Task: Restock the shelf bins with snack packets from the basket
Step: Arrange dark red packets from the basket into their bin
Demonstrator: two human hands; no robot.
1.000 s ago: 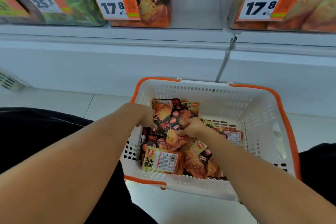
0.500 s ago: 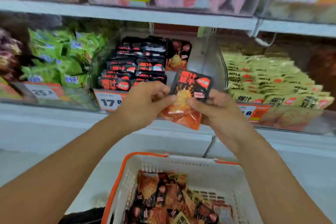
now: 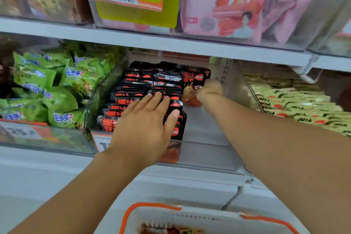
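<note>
A row of black packets (image 3: 146, 97) in the clear shelf bin (image 3: 207, 150) is pressed by the flat left hand (image 3: 144, 125), while 1 packet (image 3: 193, 85) is gripped upright by the blurred right hand (image 3: 209, 89).

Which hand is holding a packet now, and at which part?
The right hand holds a black-orange packet at its right edge. The left hand only rests flat on the stacked packets.

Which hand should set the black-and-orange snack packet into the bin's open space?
Right. The right hand already holds the black-and-orange snack packet there; the left hand rests flat on the stacked packets.
</note>
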